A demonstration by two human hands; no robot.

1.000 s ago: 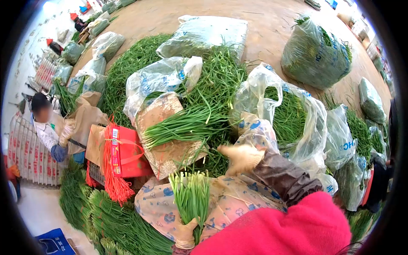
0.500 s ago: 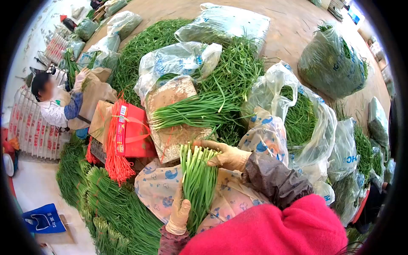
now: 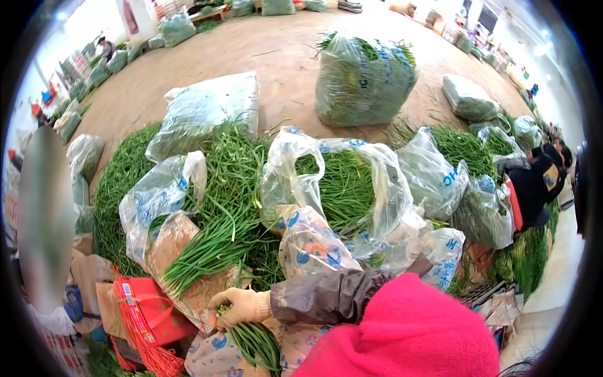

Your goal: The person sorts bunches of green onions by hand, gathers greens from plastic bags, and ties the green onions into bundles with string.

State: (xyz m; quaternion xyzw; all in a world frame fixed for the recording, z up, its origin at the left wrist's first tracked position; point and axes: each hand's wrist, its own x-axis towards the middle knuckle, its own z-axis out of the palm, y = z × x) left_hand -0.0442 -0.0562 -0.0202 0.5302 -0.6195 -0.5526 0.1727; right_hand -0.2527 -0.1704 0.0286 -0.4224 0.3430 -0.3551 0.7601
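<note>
My right hand (image 3: 242, 308), in a pale glove, is closed around the cut-end side of a bunch of garlic chives (image 3: 260, 345), whose green leaves hang down over my patterned apron (image 3: 217, 355). My left hand does not show. Just beyond my right hand, a loose pile of garlic chives (image 3: 207, 251) lies across a worn board (image 3: 173, 242). To the left, a bundle of red ties (image 3: 141, 333) hangs over a red box (image 3: 154, 308).
An open plastic bag (image 3: 392, 182) of greens stands ahead, with a large filled bag (image 3: 364, 81) behind it. A white flat bag (image 3: 210, 110) rests on heaped greens (image 3: 119, 195). A person in dark clothes (image 3: 534, 185) is at the right, another person's sleeve (image 3: 73, 303) at the left.
My view has swung up and to the right. The left hand has dropped out of sight. My right hand now wraps the bunch near its cut ends, where before both hands held it.
</note>
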